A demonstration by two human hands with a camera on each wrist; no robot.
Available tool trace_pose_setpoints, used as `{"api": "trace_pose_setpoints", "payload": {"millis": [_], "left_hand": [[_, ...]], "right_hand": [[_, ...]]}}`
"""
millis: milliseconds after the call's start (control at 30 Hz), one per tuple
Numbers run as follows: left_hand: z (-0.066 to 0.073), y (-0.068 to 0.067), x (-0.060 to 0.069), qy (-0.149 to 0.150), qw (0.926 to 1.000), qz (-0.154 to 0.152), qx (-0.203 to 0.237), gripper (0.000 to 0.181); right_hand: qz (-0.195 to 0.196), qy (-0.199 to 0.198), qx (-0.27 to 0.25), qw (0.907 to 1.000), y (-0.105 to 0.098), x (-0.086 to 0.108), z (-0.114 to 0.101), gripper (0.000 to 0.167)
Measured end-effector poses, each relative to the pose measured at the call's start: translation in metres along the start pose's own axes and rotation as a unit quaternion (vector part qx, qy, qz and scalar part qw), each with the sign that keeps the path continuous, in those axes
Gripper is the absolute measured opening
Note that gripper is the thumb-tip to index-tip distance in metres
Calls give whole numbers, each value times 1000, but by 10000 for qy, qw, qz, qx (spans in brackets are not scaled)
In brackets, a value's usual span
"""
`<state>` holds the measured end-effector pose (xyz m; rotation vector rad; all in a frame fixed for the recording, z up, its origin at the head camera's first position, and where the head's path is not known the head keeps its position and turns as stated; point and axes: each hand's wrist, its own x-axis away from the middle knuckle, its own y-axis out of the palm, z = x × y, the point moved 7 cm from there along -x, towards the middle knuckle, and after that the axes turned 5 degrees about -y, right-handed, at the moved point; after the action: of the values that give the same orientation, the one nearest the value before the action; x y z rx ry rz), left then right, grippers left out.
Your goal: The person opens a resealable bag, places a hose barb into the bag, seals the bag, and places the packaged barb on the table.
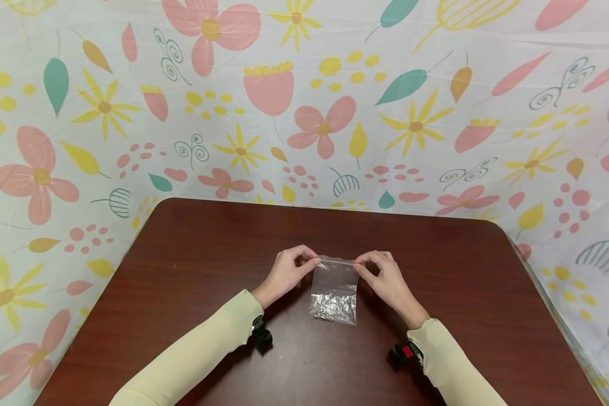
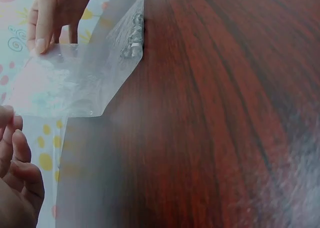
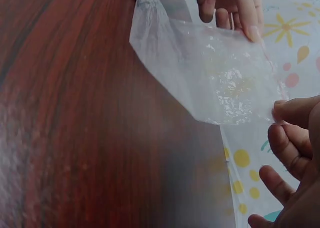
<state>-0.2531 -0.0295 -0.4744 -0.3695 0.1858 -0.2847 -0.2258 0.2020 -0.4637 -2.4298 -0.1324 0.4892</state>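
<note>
A clear zip-seal plastic bag (image 1: 335, 285) is held up by its top edge near the middle of the table. Small silvery bits (image 1: 325, 314) lie gathered at its bottom, too small to name. My left hand (image 1: 290, 270) pinches the top left corner between thumb and forefinger. At the opposite corner my right hand (image 1: 385, 276) pinches the bag the same way. In the left wrist view the bag (image 2: 95, 82) bends, its lower end down at the tabletop. The right wrist view shows the bag's upper part (image 3: 230, 77) stretched between both hands. Whether the seal is closed I cannot tell.
The dark reddish-brown wooden table (image 1: 208, 237) has rounded far corners. Behind and beside it hangs a white cloth (image 1: 264, 152) printed with flowers and leaves. Small black devices, one on the left wrist (image 1: 261, 334) and one on the right wrist (image 1: 400, 355), sit near the sleeve cuffs.
</note>
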Motion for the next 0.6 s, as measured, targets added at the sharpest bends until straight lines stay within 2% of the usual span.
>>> {"api": "trace_pose_setpoints", "payload": {"millis": [267,367,467,600], "left_hand": [[-2,0,-2,10,9993,-209,-317,5],[-3,-1,-4,103,9987,-140,-488,5],[-5,-2,-6,125,9956,-32,-925,5],[-14,-1,-9,-42,9869,-39,-1611,4]], "right_hand": [[116,24,211,9997,-1,-2,4,4],[53,80,195,9998,1,-5,5,8],[-119,99,319,9994,4,-8,7,11],[-415,-12,650,9970,10,-12,14,7]]}}
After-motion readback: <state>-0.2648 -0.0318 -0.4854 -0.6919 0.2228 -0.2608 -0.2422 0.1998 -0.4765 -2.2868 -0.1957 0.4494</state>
